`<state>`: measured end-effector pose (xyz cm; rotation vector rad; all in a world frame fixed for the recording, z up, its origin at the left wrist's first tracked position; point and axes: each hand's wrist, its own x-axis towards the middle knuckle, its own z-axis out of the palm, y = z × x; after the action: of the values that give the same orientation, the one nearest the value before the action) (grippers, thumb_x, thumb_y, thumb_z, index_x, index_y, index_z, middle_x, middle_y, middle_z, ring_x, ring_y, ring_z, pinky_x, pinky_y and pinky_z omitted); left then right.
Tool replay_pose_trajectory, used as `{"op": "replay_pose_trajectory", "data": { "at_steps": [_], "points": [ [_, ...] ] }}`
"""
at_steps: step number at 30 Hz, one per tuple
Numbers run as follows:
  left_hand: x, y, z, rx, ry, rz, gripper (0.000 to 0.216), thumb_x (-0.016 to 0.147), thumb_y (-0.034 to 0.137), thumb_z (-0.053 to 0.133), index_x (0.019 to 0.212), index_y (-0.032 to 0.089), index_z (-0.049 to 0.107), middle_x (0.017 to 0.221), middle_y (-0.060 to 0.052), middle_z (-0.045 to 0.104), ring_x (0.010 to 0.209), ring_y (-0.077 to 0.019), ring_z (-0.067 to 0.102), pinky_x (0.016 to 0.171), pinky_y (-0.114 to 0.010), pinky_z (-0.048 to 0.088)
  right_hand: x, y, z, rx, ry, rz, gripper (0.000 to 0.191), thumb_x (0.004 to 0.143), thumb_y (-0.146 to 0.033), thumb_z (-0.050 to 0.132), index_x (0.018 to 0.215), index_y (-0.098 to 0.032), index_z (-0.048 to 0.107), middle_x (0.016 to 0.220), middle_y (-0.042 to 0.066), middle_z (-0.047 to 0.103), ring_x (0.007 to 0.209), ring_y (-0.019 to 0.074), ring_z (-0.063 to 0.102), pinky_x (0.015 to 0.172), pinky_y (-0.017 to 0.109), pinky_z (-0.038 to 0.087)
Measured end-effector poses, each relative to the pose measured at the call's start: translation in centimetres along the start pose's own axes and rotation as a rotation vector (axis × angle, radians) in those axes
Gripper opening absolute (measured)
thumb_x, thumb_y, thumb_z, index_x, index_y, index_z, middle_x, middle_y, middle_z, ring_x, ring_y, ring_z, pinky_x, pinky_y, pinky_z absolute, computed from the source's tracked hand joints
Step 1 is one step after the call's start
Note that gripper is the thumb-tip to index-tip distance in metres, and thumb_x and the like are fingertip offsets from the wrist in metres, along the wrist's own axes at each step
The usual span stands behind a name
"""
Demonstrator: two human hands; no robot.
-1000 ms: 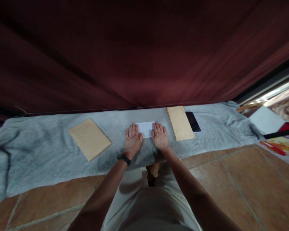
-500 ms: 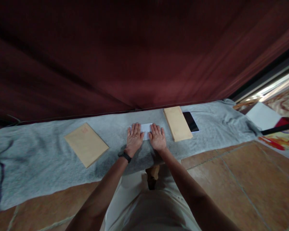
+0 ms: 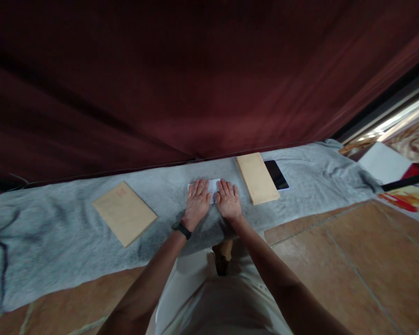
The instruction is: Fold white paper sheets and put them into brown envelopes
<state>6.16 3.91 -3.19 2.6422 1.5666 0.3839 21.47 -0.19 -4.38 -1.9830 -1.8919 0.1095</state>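
White paper (image 3: 213, 187) lies on the gray cloth (image 3: 174, 177), mostly under your palms, btwn the lone brown envelope (image 3: 125, 214) and the brown envelope stack (image 3: 258, 179). Chg. vs 1 s ago: your left hand (image 3: 197, 201) has slid inward over the sheet, so the gap btwn hands is narrower & less white shows. Right hand (image 3: 228, 201) approx. same spot, on the right end. Grip, both: flat, fingers slightly spread, pinching nothing. Reads as smoothing/pressing, not lifting. Dark-screened device (image 3: 276, 174) sits beyond the stack, partly hidden by it; envelopes undisturbed.
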Motion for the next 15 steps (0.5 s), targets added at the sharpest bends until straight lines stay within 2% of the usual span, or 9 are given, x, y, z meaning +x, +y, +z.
{"op": "replay_pose_trajectory", "data": {
  "at_steps": [4,9,15],
  "points": [
    [0.3,0.4,0.4,-0.002,-0.029,0.0,0.058,0.105,0.037,0.028,0.156,0.012,0.039,0.162,-0.012,0.04,0.154,-0.0285,0.029,0.126,-0.052,0.019,0.0,0.1,0.1,0.011,0.0,0.004,0.053,0.106,-0.032,0.038,0.155,-0.015,0.042,0.161,0.012,0.042,0.149,0.0305,0.036,0.124,0.054,0.02],
    [0.0,-0.5,0.5,0.005,-0.002,-0.059,0.06,0.105,0.038,0.029,0.156,0.009,0.038,0.162,-0.014,0.039,0.152,-0.0295,0.032,0.125,-0.05,0.02,-0.1,0.2,0.4,0.023,0.026,0.007,0.053,0.105,-0.029,0.038,0.156,-0.014,0.041,0.161,0.012,0.042,0.149,0.0309,0.036,0.124,0.054,0.02],
    [0.8,-1.4,-1.0,0.01,-0.022,-0.073,0.05,0.102,0.031,0.036,0.147,0.013,0.05,0.152,-0.015,0.052,0.138,-0.0315,0.048,0.114,-0.048,0.035,-0.1,0.4,0.6,0.036,0.048,0.009,0.053,0.104,-0.027,0.038,0.154,-0.012,0.043,0.16,0.013,0.043,0.148,0.0313,0.037,0.124,0.054,0.022]
  ]
}}
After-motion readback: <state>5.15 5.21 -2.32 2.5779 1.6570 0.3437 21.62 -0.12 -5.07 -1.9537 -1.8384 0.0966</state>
